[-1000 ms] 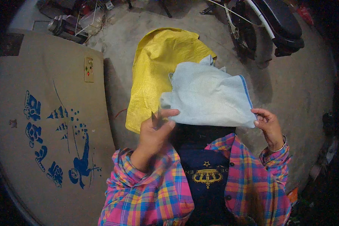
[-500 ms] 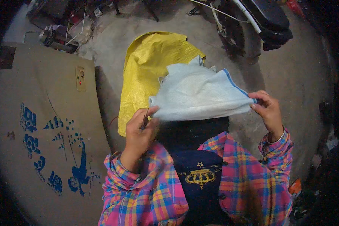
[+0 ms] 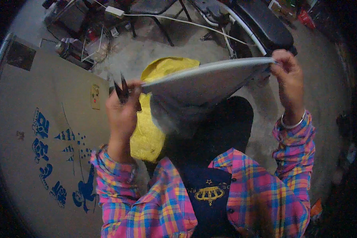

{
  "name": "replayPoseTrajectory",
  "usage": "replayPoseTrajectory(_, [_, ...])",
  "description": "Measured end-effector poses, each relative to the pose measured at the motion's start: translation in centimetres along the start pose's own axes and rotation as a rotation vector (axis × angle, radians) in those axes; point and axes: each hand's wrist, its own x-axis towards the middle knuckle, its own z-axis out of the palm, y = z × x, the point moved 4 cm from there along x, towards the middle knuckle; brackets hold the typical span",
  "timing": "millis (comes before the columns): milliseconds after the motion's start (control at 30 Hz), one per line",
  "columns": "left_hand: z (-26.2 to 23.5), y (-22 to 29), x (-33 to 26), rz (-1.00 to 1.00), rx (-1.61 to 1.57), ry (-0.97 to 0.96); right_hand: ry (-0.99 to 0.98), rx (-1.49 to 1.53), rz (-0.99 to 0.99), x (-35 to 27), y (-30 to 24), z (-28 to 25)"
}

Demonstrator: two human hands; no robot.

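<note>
A pale grey-blue cloth (image 3: 204,85) is stretched between my two hands at chest height, its upper edge pulled nearly straight and its lower part hanging, blurred by motion. My left hand (image 3: 122,115) is closed on the cloth's left corner. In the same hand sits a pair of small dark scissors (image 3: 122,92), two pointed blades sticking up past the fingers. My right hand (image 3: 288,75) pinches the right corner, higher than the left one. Behind and below the cloth lies a yellow woven sack (image 3: 147,139), partly covered by it.
On the left stands a grey-beige board-like surface (image 3: 67,103) with blue painted marks. A black padded seat on a white frame (image 3: 271,33) is at the far right. A white cable with a power strip (image 3: 115,11) crosses at the back, near a dark chair (image 3: 150,10).
Both hands have risen away from me and moved farther apart, lifting the cloth and pulling its edge taut. The scissors' blades now point upward. The view has shifted too.
</note>
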Motion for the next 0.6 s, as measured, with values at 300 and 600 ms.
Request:
replayPoseTrajectory(300, [1.3, 12.3, 10.0, 0.368, -0.047, -0.025, 0.153, 0.224, -0.251, 6.2, -9.0, -3.4])
replayPoseTrajectory(600, [1.2, 15.4, 11.3, 0.630, 0.199, 0.027, 0.356, -0.223, -0.502, 5.9, -10.7, -4.2])
